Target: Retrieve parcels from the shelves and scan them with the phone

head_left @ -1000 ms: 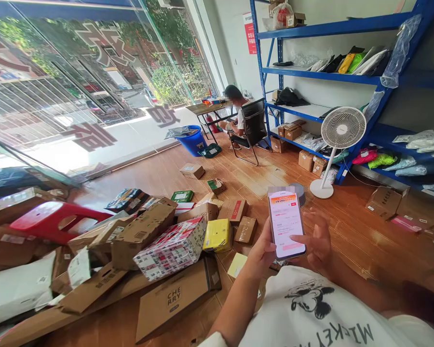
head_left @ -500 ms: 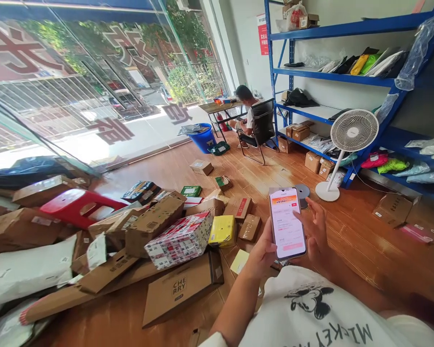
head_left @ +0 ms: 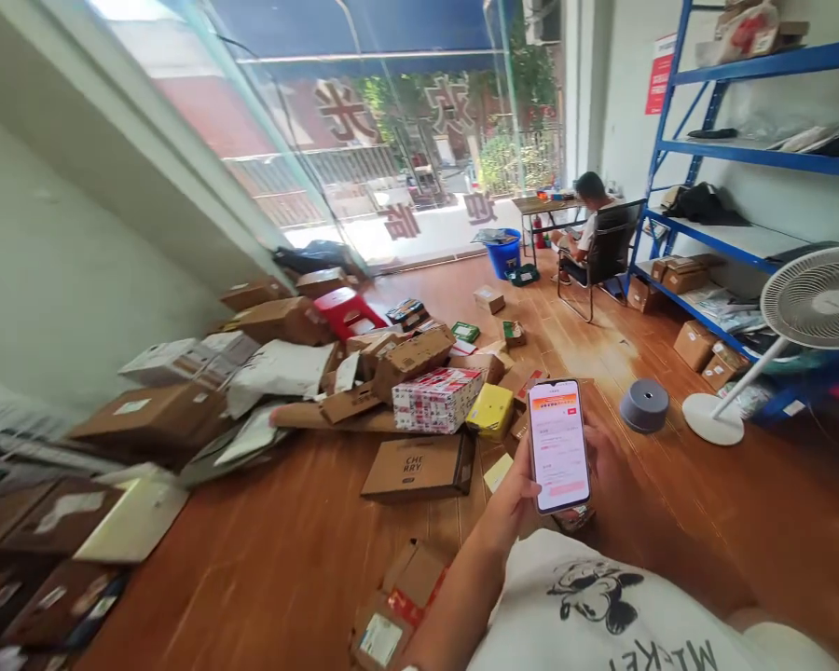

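A smartphone [head_left: 560, 447] with a lit white and orange screen is held upright in front of my chest. My left hand [head_left: 521, 480] grips its left edge, thumb against the lower corner. Close to the phone's right edge is my right hand [head_left: 605, 461], dim and blurred. Its fingers are partly hidden behind the phone, so I cannot tell whether it touches it. Beyond the phone lie a yellow parcel [head_left: 490, 411], a red-and-white patterned box [head_left: 437, 401] and a flat brown carton [head_left: 418, 468] marked CHERRY.
Piled parcels spread left, with a red plastic stool [head_left: 350, 312] among them. A taped box [head_left: 409, 596] lies near my left forearm. To the right stand a grey round stool [head_left: 644, 406], a white fan [head_left: 811, 303] and blue shelving [head_left: 762, 158]. A person [head_left: 591, 224] sits by a table.
My view has swung left, bringing the left wall and more parcels into sight. My right hand has moved from over the screen to the phone's right side. My left hand still holds the phone.
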Action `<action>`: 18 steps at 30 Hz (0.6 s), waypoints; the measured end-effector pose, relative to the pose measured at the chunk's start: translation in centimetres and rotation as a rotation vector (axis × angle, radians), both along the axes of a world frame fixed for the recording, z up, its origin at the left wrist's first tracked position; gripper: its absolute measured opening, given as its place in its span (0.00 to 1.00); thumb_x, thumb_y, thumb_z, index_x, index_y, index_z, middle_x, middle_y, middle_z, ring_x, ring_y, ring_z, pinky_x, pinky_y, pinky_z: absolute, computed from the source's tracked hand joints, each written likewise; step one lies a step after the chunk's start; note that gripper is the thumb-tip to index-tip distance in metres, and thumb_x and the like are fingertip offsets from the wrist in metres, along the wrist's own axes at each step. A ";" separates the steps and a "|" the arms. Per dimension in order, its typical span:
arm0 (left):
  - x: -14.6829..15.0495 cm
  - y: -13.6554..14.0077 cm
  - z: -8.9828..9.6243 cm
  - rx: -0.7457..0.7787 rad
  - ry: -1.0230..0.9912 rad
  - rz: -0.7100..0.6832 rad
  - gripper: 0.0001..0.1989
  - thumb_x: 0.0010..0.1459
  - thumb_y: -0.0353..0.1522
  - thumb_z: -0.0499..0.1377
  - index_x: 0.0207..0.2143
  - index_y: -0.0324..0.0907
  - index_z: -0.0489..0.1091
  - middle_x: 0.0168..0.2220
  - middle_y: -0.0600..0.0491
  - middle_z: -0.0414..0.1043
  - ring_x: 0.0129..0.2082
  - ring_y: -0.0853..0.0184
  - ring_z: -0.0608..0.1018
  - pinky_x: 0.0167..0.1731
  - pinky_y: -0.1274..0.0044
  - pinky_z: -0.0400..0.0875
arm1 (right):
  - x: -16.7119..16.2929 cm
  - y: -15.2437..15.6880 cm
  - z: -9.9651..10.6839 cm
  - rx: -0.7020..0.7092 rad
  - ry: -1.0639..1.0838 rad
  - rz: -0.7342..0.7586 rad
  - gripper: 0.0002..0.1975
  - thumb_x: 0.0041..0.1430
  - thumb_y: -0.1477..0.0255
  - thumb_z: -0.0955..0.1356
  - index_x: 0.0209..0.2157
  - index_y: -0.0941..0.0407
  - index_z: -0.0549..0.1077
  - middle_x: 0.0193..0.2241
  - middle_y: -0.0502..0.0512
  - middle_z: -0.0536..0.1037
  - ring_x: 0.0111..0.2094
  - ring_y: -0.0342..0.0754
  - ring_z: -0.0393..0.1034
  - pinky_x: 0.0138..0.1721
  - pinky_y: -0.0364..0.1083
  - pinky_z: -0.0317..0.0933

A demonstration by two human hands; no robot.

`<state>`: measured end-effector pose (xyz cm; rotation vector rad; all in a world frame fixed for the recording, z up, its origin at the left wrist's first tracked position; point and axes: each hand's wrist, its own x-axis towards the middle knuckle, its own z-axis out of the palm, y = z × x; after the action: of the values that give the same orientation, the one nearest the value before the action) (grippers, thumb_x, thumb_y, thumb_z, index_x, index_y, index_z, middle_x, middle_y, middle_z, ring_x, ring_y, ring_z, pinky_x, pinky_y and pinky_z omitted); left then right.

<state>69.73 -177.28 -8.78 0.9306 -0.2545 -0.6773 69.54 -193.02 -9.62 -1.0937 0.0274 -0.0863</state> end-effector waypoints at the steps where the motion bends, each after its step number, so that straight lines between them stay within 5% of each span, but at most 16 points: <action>1: -0.5 -0.3 -0.4 -0.019 0.001 0.049 0.44 0.44 0.32 0.61 0.66 0.53 0.58 0.63 0.47 0.65 0.62 0.44 0.66 0.47 0.60 0.75 | 0.0 0.1 0.3 0.013 0.033 0.063 0.25 0.54 0.54 0.71 0.48 0.54 0.72 0.39 0.56 0.82 0.37 0.56 0.78 0.35 0.51 0.72; 9: -6.9 -2.7 -3.6 0.010 0.064 0.467 0.51 0.40 0.29 0.61 0.70 0.53 0.51 0.65 0.50 0.63 0.63 0.48 0.66 0.55 0.62 0.71 | -1.6 0.6 -0.6 -0.147 0.069 0.207 0.24 0.45 0.58 0.77 0.42 0.53 0.71 0.36 0.53 0.83 0.35 0.52 0.78 0.35 0.48 0.71; 13: -11.4 -2.4 -3.6 0.002 0.161 0.575 0.49 0.45 0.31 0.60 0.70 0.55 0.49 0.65 0.49 0.63 0.60 0.48 0.70 0.50 0.61 0.75 | -3.2 1.2 -2.7 -0.018 0.099 0.496 0.26 0.51 0.49 0.72 0.43 0.53 0.72 0.36 0.53 0.82 0.33 0.51 0.77 0.32 0.47 0.69; 18: -15.6 -1.2 -2.8 -0.044 0.139 0.780 0.43 0.50 0.32 0.60 0.69 0.53 0.52 0.64 0.48 0.64 0.59 0.48 0.71 0.49 0.61 0.76 | -5.5 3.4 -4.6 0.025 0.138 0.687 0.31 0.52 0.40 0.69 0.41 0.54 0.76 0.37 0.54 0.83 0.37 0.52 0.76 0.40 0.50 0.70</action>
<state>54.11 -178.52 -11.59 0.8485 0.2175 -0.0125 64.03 -189.57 -14.17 -1.0324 -0.2225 0.6044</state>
